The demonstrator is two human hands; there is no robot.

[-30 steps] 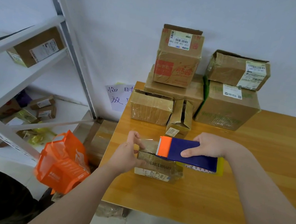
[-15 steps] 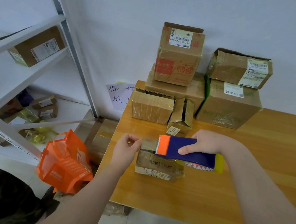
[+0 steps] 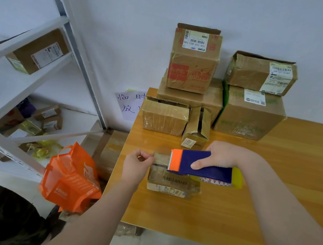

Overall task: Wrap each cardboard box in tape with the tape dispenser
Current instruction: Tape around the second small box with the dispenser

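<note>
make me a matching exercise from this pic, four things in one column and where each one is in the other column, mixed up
Things
1 tape dispenser
2 orange bag
3 box printed LIBRARY
4 handwritten paper sign

Places
a on the wall
b flat on the table
c gripped by the right hand
d beside the table's left edge, off its top

Pairs: 1-c, 2-d, 3-b, 4-a

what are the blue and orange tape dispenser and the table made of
Blue and orange tape dispenser: likely moulded plastic, smooth, flat solid colours. Orange-brown table: wood or wood-look laminate, glossy; grain lines and reflections show.
</note>
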